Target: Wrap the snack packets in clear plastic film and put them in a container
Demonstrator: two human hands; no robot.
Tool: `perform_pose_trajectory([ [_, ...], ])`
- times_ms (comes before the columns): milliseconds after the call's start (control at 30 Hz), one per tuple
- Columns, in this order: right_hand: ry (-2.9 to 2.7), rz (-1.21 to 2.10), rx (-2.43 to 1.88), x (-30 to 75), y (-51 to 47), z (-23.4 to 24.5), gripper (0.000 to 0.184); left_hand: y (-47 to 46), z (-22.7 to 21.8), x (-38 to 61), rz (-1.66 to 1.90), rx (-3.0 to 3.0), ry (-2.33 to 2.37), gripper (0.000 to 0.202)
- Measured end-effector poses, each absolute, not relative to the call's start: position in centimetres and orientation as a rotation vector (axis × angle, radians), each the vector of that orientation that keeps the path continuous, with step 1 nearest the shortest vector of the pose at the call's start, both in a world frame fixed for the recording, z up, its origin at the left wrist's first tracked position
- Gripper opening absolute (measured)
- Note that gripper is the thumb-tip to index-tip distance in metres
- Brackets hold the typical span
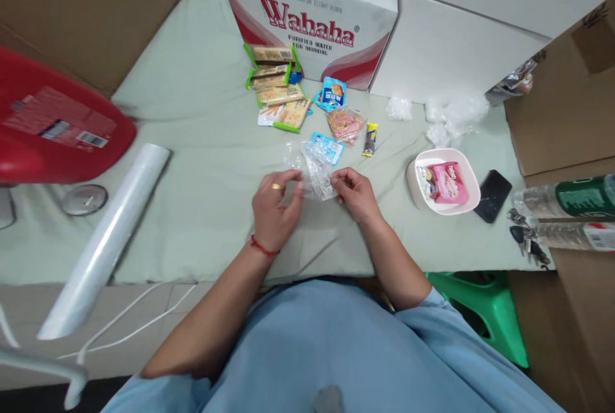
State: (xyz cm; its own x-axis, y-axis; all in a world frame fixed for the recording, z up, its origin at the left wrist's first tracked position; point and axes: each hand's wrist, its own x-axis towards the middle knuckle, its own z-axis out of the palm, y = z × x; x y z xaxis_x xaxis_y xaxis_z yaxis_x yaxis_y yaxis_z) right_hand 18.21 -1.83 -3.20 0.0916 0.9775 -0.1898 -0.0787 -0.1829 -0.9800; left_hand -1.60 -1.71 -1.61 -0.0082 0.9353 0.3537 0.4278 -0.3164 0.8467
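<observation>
A crinkled clear plastic bag (317, 173) is stretched between my two hands, just above the cloth. My left hand (278, 205), wearing a gold ring and a red bracelet, pinches its left side between thumb and forefinger. On the other side, the fingertips of my right hand (355, 194) are closed on the bag's edge. Right behind the bag lies a light-blue packet (331, 147), partly covered by it. Farther back are a pink clear-wrapped snack (346, 125), a small yellow-and-dark bar (369, 139), blue snack packets (332, 94) and several green-ended cracker packs (271, 77).
A white tub (469, 203) with a pink packet stands at right, beside a black phone (494, 195), keys (528, 243) and bottles (576, 198). Cartons (312, 16) line the back. At left are a plastic roll (110, 234) and a red container (57, 118).
</observation>
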Motion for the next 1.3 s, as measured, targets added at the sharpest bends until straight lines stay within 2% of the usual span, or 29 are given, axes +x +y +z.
perform_pose_trajectory([
  [67, -1.033, 1.302, -1.333, 18.0, -2.0, -3.0, 0.030, -1.5, -1.6, -1.0, 1.173, 1.858, 1.341, 0.028],
  [200, -1.026, 1.275, -1.336, 18.0, -2.0, -2.7, 0.031, -0.9, -2.7, -0.6, 1.089, 1.748, 1.305, 0.018],
  [500, -0.707, 1.359, -1.255, 18.7, -1.6, -1.5, 0.038, -0.7, -2.4, -3.1, 1.379, 0.997, 1.004, 0.036],
  [633, -0.691, 1.400, -1.224, 18.8, -1.6, -1.4, 0.047, -0.6, -2.1, -3.3, 1.430, 0.945, 0.933, 0.035],
  [800, -0.880, 1.186, -1.297, 18.6, -1.9, -1.6, 0.057, -1.4, -2.4, -2.6, 1.419, 1.074, 0.946, 0.027],
  [900, -1.168, 1.085, -1.388, 18.4, -2.0, -2.0, 0.052, -1.9, -2.7, -2.3, 1.327, 1.197, 0.952, 0.027],
  [1000, -1.232, 1.078, -1.446, 18.4, -1.9, -2.6, 0.036, -2.3, -2.9, -2.3, 1.283, 1.260, 0.936, 0.027],
  [1200, -0.674, 1.383, -1.176, 19.4, -1.4, -2.0, 0.032, -1.6, -2.4, -3.4, 1.439, 1.086, 0.946, 0.033],
  [1300, -0.602, 1.524, -0.970, 19.8, -1.6, -1.1, 0.029, -1.3, -2.1, -4.0, 1.530, 1.033, 0.990, 0.035],
])
